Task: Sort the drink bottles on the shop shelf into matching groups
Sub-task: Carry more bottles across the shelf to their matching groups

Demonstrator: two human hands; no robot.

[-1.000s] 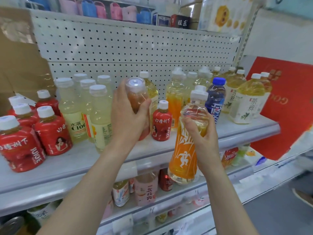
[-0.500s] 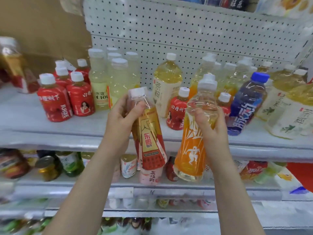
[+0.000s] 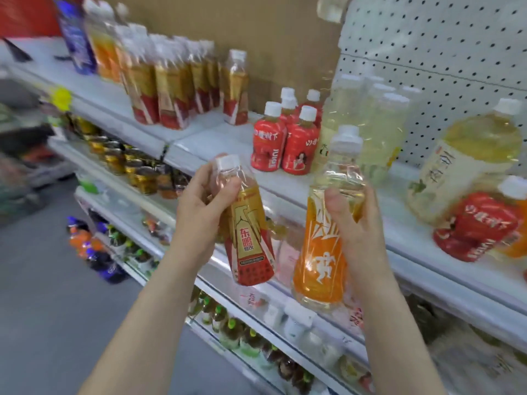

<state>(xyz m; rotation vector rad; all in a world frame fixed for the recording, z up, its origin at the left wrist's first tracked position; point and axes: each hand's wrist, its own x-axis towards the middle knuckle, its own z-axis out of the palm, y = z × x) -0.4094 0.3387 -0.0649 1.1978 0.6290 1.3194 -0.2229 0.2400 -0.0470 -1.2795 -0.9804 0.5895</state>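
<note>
The white shelf (image 3: 216, 138) carries a cluster of gold-and-red bottles (image 3: 171, 89) toward its left, with a blue bottle (image 3: 75, 38) beyond them. Small red bottles (image 3: 285, 138) stand mid-shelf, pale yellow bottles (image 3: 379, 124) just beside those, and a large tea bottle (image 3: 470, 163) at the right.

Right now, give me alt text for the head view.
The left hand grips a gold-and-red bottle and the right hand an orange bottle, both held before a shop shelf. A row of gold-and-red bottles stands farther left on it.
</note>
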